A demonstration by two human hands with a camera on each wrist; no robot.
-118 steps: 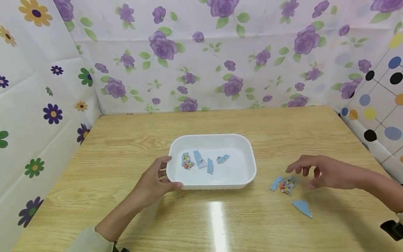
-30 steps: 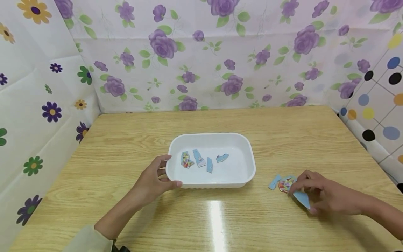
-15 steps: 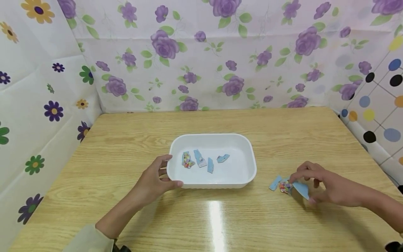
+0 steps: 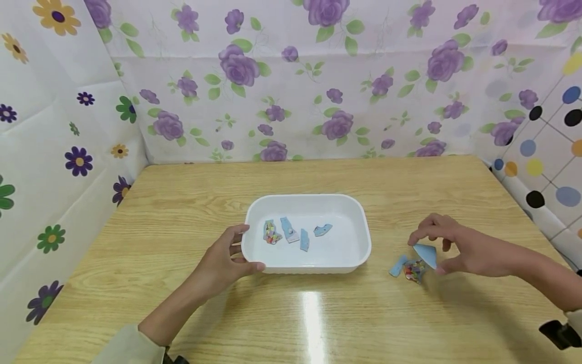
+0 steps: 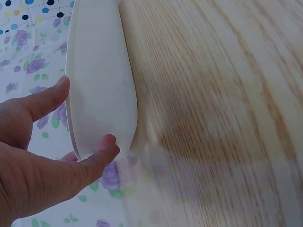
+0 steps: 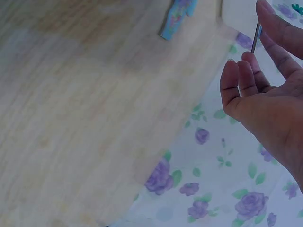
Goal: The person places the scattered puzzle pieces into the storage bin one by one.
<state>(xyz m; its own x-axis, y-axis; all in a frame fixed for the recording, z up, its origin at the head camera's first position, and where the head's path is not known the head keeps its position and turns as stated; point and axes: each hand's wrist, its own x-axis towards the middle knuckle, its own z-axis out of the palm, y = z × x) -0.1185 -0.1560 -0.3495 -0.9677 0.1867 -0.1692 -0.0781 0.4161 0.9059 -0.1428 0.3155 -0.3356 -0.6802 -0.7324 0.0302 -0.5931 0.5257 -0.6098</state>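
My right hand (image 4: 459,247) pinches a plain light-blue, roughly triangular puzzle piece (image 4: 426,254) by its edges between thumb and fingers, raised over the table. In the right wrist view the piece shows edge-on as a thin line. Just under it on the table lie a colourful printed puzzle piece (image 4: 414,272) and a small blue piece (image 4: 398,266). My left hand (image 4: 229,258) holds the left end of a white tray (image 4: 338,259), thumb at the front rim and fingers along the side.
Inside the tray lie several puzzle pieces, among them a colourful one (image 4: 271,233) and a curved blue one (image 4: 323,230). The wooden table (image 4: 191,192) is backed by a purple-flowered sheet (image 4: 282,76). More patterned sheets hang at both sides.
The right hand has taken hold of the blue triangular piece, which lay nearest the front of the table, and lifted it away from me, above the other two. The left hand stays on the tray.
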